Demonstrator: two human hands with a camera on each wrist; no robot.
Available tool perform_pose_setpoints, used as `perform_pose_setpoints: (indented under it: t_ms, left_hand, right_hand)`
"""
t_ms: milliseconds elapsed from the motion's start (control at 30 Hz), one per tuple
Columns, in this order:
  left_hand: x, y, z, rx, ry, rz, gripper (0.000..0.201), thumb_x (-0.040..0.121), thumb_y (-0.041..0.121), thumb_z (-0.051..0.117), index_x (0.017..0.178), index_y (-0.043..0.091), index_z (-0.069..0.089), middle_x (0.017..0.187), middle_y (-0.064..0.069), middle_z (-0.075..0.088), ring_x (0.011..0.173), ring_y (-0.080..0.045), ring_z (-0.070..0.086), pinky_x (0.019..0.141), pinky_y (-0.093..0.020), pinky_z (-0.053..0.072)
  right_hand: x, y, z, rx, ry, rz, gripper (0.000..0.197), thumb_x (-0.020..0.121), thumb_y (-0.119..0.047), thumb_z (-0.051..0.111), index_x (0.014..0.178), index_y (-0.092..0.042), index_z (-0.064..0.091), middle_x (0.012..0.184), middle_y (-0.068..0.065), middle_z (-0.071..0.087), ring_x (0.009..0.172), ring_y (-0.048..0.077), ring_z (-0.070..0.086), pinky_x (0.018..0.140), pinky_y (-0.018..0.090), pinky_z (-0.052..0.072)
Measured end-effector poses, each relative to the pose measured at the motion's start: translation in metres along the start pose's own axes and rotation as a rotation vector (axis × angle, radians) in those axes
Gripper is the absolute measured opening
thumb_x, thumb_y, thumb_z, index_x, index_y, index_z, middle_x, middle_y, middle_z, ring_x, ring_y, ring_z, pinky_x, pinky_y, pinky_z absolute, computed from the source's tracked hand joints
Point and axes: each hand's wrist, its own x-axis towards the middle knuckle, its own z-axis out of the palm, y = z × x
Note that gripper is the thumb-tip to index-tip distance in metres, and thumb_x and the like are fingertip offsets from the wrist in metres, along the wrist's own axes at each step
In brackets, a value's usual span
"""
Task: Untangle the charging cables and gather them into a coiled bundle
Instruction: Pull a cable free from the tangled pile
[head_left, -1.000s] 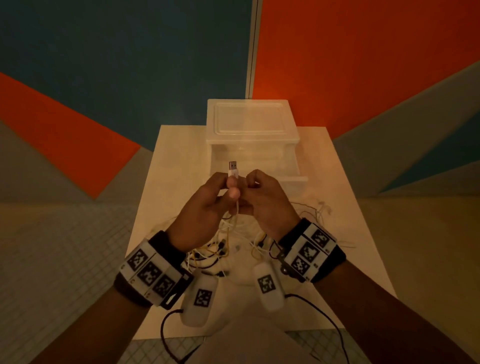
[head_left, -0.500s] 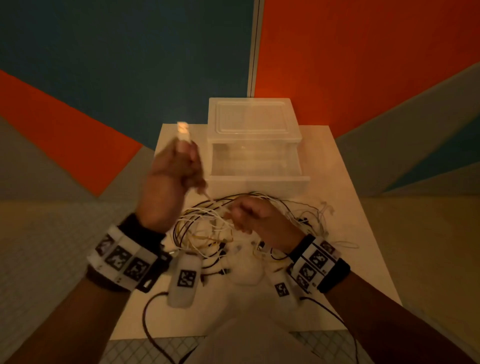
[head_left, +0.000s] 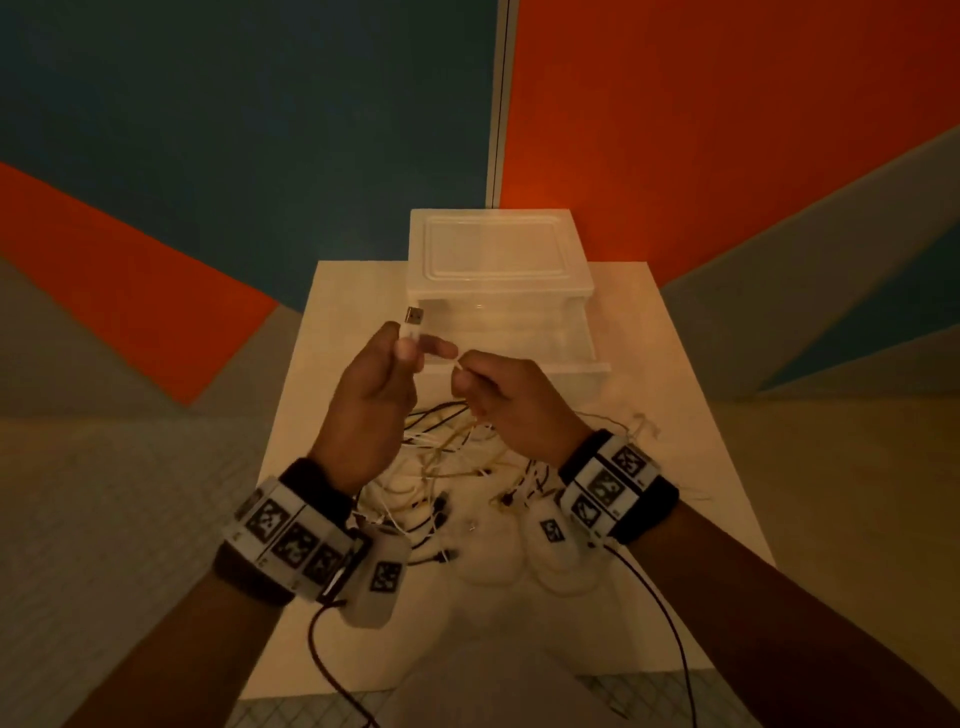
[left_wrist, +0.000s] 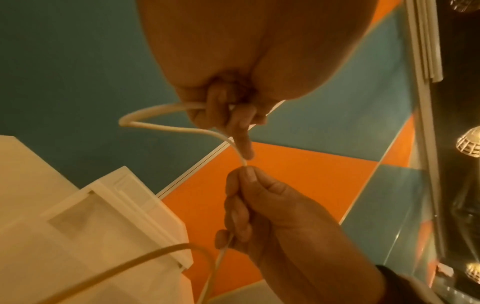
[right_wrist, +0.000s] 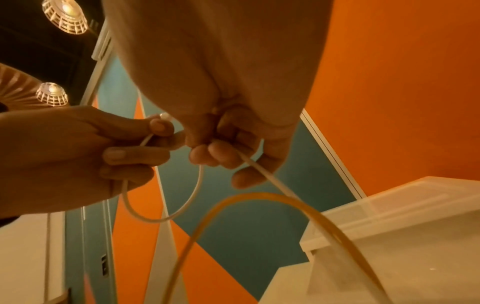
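A tangle of white, yellowish and black charging cables (head_left: 447, 467) lies on the white table (head_left: 675, 415). My left hand (head_left: 415, 353) is raised above it and grips one white cable just below its USB plug (head_left: 413, 318), which points up. A short loop of that white cable (left_wrist: 145, 121) runs to my right hand (head_left: 462, 371), which pinches it close beside the left hand. In the right wrist view the loop (right_wrist: 161, 218) hangs between both hands, and the cable trails down from my right fingers (right_wrist: 223, 152). A yellowish cable (right_wrist: 259, 197) arches in front.
A translucent plastic drawer box (head_left: 498, 270) stands at the back of the table, just beyond my hands, with its drawer front (head_left: 592, 366) slightly out. The table edges drop off left and right to a tiled floor (head_left: 104, 519). Black sensor wires (head_left: 317, 644) hang from my wrists.
My left hand, which had pulled the plug up and to the left, has come back toward the middle. My right hand has risen from the tangle and pinches the cable beside it.
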Motion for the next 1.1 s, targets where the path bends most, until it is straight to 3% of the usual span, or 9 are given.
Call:
perform_pose_setpoints:
  t_ms: [100,233,400,567,700,767,867,967,1100]
  left_hand:
    - [0.003,0.004,0.003,0.036,-0.015,0.067,0.032,0.107,0.024,0.030,0.112,0.011,0.058,0.082,0.007,0.049,0.055,-0.006,0.035,0.053,-0.020,0.032]
    - [0.005,-0.002,0.002,0.321,-0.056,0.136,0.025,0.105,0.030,0.030,0.082,0.030,0.039,0.073,0.014,0.046,0.065,-0.007,0.040,0.060,-0.038,0.038]
    - [0.019,0.009,-0.036,0.128,0.187,0.188,0.034,0.103,0.014,0.033,0.088,0.038,0.051,0.078,0.022,0.052,0.067,0.002,0.043,0.062,-0.017,0.035]
    - [0.031,0.030,-0.076,-0.037,0.305,0.204,0.028,0.106,0.023,0.030,0.083,0.025,0.045,0.071,0.001,0.039,0.053,-0.006,0.030,0.050,-0.023,0.026]
    - [0.025,0.014,-0.067,-0.069,0.271,0.144,0.029,0.106,0.024,0.029,0.082,0.024,0.044,0.070,0.003,0.036,0.054,-0.010,0.027,0.048,-0.027,0.023]
    - [0.022,0.006,-0.070,-0.109,0.311,0.126,0.028,0.106,0.026,0.031,0.082,0.023,0.044,0.070,0.004,0.037,0.054,-0.010,0.028,0.048,-0.025,0.024]
    - [0.022,0.007,-0.086,-0.191,0.419,0.132,0.029,0.106,0.021,0.031,0.081,0.024,0.045,0.067,0.007,0.038,0.052,-0.007,0.028,0.048,-0.021,0.026]
    - [0.023,0.011,-0.098,-0.245,0.461,0.123,0.033,0.105,0.014,0.031,0.079,0.026,0.047,0.065,0.010,0.040,0.052,-0.007,0.027,0.048,-0.022,0.025]
    - [0.015,0.013,-0.081,-0.231,0.359,0.096,0.030,0.107,0.023,0.030,0.081,0.024,0.045,0.068,0.010,0.041,0.052,-0.007,0.028,0.048,-0.022,0.024]
  right_hand:
    - [0.002,-0.011,-0.006,0.021,-0.012,-0.038,0.026,0.101,-0.017,0.048,0.077,-0.025,0.056,0.062,-0.011,0.048,0.058,0.002,0.043,0.060,0.023,0.037]
    - [-0.006,-0.019,-0.003,0.040,-0.097,-0.028,0.023,0.099,-0.017,0.052,0.078,-0.025,0.057,0.064,-0.012,0.050,0.061,0.001,0.045,0.062,0.019,0.036]
    - [-0.034,0.034,0.006,-0.042,-0.164,0.120,0.024,0.104,-0.015,0.038,0.092,-0.001,0.054,0.082,0.004,0.061,0.073,0.008,0.053,0.074,0.025,0.045]
    - [-0.055,0.095,0.017,-0.162,-0.226,0.216,0.022,0.104,-0.024,0.038,0.098,-0.010,0.054,0.098,0.003,0.065,0.087,0.016,0.059,0.078,0.029,0.044]
    - [-0.049,0.110,0.027,-0.366,-0.202,0.138,0.017,0.097,-0.038,0.043,0.092,-0.027,0.055,0.107,-0.008,0.057,0.104,0.016,0.052,0.095,0.047,0.041]
    - [-0.048,0.112,0.023,-0.460,-0.072,0.100,0.016,0.092,-0.035,0.053,0.094,-0.025,0.065,0.117,-0.004,0.056,0.111,0.020,0.049,0.094,0.041,0.042]
    - [-0.052,0.114,0.012,-0.498,0.012,0.127,0.017,0.088,-0.036,0.060,0.101,-0.028,0.068,0.100,-0.003,0.050,0.096,0.017,0.044,0.080,0.034,0.040]
    - [-0.058,0.117,0.010,-0.572,-0.107,0.308,0.028,0.085,-0.056,0.056,0.089,-0.030,0.067,0.091,-0.006,0.043,0.096,0.019,0.046,0.078,0.034,0.037]
    - [-0.058,0.110,0.016,-0.654,-0.143,0.315,0.029,0.080,-0.034,0.061,0.109,-0.031,0.062,0.110,-0.005,0.051,0.114,0.023,0.050,0.092,0.039,0.041]
